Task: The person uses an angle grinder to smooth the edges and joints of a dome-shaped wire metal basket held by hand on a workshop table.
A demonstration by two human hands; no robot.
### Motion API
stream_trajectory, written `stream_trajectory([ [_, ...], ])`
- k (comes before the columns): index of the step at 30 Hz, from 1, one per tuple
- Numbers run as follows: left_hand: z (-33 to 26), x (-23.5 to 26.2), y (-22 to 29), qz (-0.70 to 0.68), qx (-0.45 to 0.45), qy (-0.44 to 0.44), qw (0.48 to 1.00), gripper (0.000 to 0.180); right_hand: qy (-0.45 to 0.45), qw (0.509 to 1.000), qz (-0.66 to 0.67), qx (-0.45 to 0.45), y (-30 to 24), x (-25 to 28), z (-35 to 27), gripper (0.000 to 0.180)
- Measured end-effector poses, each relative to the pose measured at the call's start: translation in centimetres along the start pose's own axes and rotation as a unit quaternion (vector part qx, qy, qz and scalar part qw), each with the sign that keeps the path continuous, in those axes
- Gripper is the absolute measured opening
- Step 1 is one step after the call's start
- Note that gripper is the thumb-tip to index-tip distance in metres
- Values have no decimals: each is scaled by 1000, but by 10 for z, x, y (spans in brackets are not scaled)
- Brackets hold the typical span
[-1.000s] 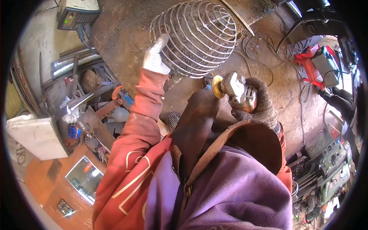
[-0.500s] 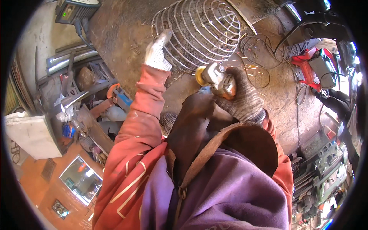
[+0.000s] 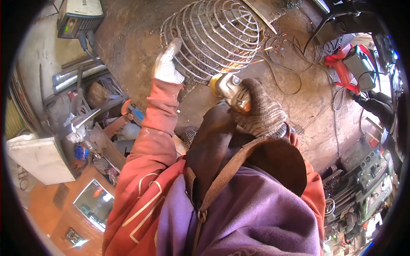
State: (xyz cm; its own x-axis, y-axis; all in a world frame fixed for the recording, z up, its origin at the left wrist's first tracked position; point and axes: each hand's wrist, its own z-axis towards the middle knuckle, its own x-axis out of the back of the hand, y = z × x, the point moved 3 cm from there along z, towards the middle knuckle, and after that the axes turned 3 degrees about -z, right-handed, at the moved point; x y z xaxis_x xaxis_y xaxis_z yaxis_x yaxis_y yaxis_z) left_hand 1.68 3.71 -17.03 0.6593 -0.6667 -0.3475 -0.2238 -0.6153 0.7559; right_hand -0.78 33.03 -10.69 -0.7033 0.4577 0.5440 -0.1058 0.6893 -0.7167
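A dome-shaped cage of bare metal rods [image 3: 210,40] lies on its side ahead of me. My left hand [image 3: 169,64], in a white dotted glove, is closed on the cage's near left rim, with a finger stretched along the rods. In my right hand [image 3: 265,106], gloved in brown-grey knit, is an angle grinder [image 3: 230,90]. The grinder's yellow disc [image 3: 215,84] is at the cage's near lower edge. Sparks [image 3: 232,67] spray from there across the rods. Part of the disc's contact is hidden by the grinder head.
Cables [image 3: 294,77] loop over the floor at right, near a red-framed machine [image 3: 341,70]. A welding machine [image 3: 81,19] stands at upper left. Scrap metal [image 3: 100,94] and a white board [image 3: 40,160] lie on my left. Dark machinery [image 3: 358,192] fills the lower right.
The cage and both hands sit slightly farther left in the picture. The sparks, earlier flying to the right of the grinder, now spread over the cage's near rods.
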Motion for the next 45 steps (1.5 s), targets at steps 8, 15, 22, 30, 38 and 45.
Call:
stream_trajectory([
  [8,4,2,-3,-23,5,19,1000,40,100,979,147,102,42,-17,0,61],
  [15,1,9,-5,17,-28,23,999,39,10,989,126,74,17,10,20,85],
  [22,-20,-13,13,181,-179,174,951,55,-57,993,91,47,14,39,29,84],
  [30,14,-89,59,638,-531,85,551,43,-116,989,62,70,-10,41,37,82],
  [38,9,-95,57,616,-485,56,618,34,-120,979,161,-20,10,54,31,79],
  [45,12,-93,56,616,-484,77,617,37,-129,984,119,-16,-3,60,45,79],
])
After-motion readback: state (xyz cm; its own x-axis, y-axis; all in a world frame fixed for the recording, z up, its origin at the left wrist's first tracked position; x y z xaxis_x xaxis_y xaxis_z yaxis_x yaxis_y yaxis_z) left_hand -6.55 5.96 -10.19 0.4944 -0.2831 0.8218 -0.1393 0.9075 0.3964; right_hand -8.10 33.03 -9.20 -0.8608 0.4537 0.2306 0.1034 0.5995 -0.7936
